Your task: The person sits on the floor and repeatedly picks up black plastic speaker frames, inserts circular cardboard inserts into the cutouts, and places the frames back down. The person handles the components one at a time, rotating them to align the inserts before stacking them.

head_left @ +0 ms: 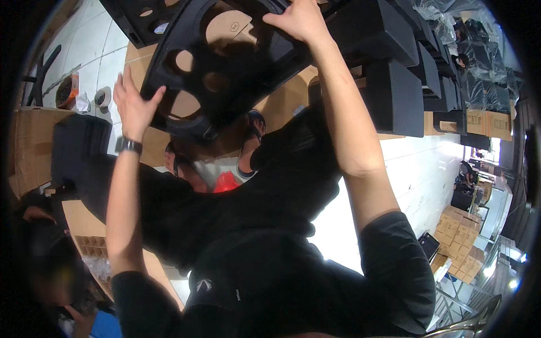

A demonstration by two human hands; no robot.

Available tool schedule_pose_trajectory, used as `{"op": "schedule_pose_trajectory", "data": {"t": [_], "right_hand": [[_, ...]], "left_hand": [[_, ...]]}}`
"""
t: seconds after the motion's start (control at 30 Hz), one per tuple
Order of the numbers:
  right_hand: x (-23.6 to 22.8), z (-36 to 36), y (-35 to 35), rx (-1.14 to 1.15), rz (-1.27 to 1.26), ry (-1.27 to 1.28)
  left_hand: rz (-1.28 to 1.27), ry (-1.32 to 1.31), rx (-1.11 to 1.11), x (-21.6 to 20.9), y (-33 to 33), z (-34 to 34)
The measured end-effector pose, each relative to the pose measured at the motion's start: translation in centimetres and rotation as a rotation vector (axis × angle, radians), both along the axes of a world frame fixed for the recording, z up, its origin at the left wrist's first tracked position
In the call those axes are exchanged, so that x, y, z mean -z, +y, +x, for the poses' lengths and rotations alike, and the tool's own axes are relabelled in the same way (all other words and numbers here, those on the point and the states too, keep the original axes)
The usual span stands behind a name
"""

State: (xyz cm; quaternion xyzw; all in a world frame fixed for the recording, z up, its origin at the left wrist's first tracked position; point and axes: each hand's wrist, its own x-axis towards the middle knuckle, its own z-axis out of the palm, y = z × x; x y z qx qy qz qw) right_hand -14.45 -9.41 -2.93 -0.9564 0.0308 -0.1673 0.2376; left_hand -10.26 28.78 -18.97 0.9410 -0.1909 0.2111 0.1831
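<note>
A black speaker cabinet (pixel 203 73) stands tilted in front of me, its face pierced by several round holes of different sizes. Bare brown board shows through the openings. My left hand (pixel 135 110), with a dark watch on its wrist, has its fingers spread beside the cabinet's left edge, the thumb overlapping that edge. My right hand (pixel 301 22) lies at the cabinet's far right edge with its thumb stretched over the front face. The tips of its other fingers are partly cut off by the upper rim of the view.
Cardboard (pixel 270 101) lies beneath the cabinet, near my sandalled feet. A red plastic object (pixel 225 182) is between my legs. Stacked black cabinets (pixel 391 96) crowd the right; another (pixel 132 22) stands far left. Cardboard boxes (pixel 459 242) are piled farther right. A person (pixel 53 265) is at lower left.
</note>
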Motion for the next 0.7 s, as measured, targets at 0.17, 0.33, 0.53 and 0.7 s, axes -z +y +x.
{"op": "schedule_pose_trajectory", "data": {"t": [0.17, 0.33, 0.53, 0.7], "right_hand": [[1.4, -1.3, -4.3, -0.098, 0.403, 0.05], [4.0, -2.9, -8.6, -0.144, 0.43, -0.039], [6.5, -3.3, -12.6, 0.098, 0.043, -0.012], [6.6, -3.4, -12.6, 0.106, -0.052, 0.005]], "left_hand": [[-0.334, 0.561, 0.485, 0.5, -1.2, 3.2], [-0.447, 0.637, 0.455, 3.3, -2.8, 1.7], [-0.386, 0.502, 0.47, 4.3, -4.0, 3.1], [-0.351, 0.504, 0.444, 4.3, -4.5, 3.8]]}}
